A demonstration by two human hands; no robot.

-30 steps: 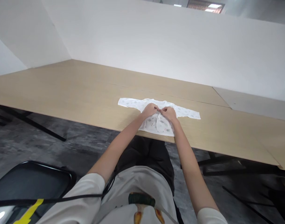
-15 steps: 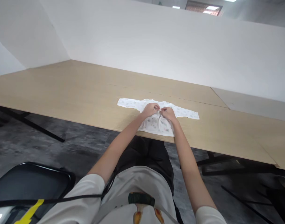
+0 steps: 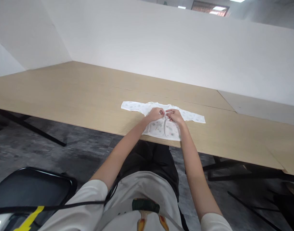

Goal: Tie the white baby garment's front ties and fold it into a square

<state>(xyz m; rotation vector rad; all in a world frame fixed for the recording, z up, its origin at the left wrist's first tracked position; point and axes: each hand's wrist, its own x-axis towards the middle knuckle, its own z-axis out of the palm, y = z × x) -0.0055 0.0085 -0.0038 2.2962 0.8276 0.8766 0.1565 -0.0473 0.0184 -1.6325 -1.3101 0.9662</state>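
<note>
A small white baby shirt (image 3: 158, 129) with a scattered print lies face up on the wooden table, its sleeves spread to both sides. Its front opening runs down the middle. My left hand (image 3: 155, 114) pinches the cloth at that opening, fingers closed. Just to the right, my right hand (image 3: 175, 115) is at the other front edge with thumb and fingertips bent onto the fabric. The fingertips of both hands almost meet. Whatever small fastening lies between them is hidden.
The light wood table (image 3: 65, 93) meets a white partition (image 3: 149, 41) at the back. A black chair (image 3: 33, 189) stands at lower left, with a black cable (image 3: 72, 204) crossing above it. Dark table legs (image 3: 245, 175) show below on the right.
My right hand has shifted slightly right and down, its fingers a little more spread. My left hand has moved down only slightly. The shirt's lower right edge has spread outward a little.
</note>
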